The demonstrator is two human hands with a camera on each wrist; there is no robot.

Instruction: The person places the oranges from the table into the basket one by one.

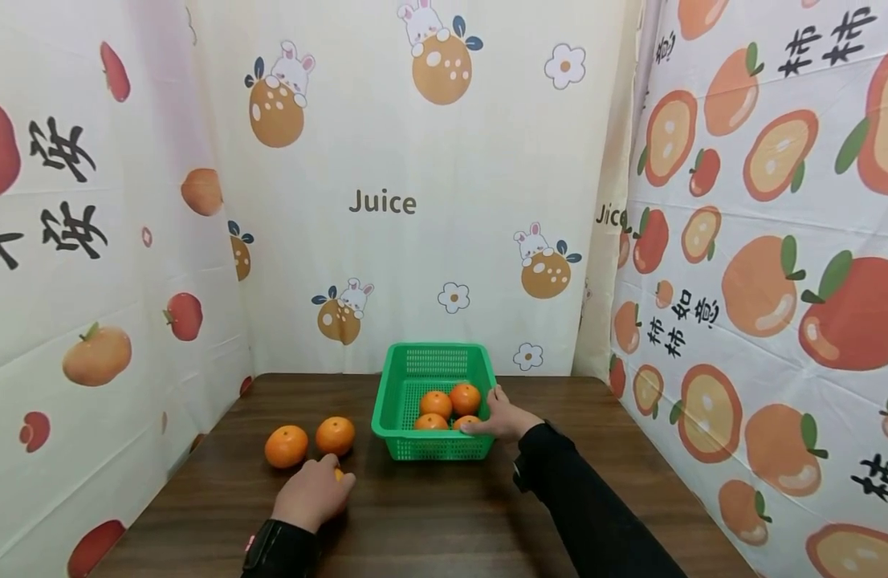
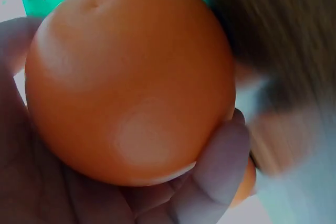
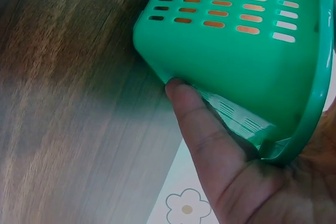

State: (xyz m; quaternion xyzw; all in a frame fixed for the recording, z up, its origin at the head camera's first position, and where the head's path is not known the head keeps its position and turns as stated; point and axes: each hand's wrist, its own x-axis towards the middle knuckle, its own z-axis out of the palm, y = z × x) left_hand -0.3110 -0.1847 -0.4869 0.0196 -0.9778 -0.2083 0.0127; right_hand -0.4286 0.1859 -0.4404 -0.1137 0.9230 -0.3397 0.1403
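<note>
In the left wrist view a mandarin orange (image 2: 131, 82) fills much of the picture, held between the thumb and curled fingers of my left hand (image 1: 310, 491). From the head view that fruit is mostly hidden beneath the hand. Just beyond it, two more mandarins (image 1: 286, 446) (image 1: 335, 436) lie on the wooden table. My right hand (image 1: 512, 419) grips the right side of a green plastic basket (image 1: 438, 446), its thumb over the rim and a finger along the outer wall in the right wrist view. Several mandarins (image 1: 435, 404) lie inside, toward the front.
The dark wooden table (image 1: 429, 522) runs back to a printed curtain (image 1: 415, 265) behind the basket. Fruit-patterned curtains also hang along the left (image 1: 148, 321) and right (image 1: 693, 313) sides.
</note>
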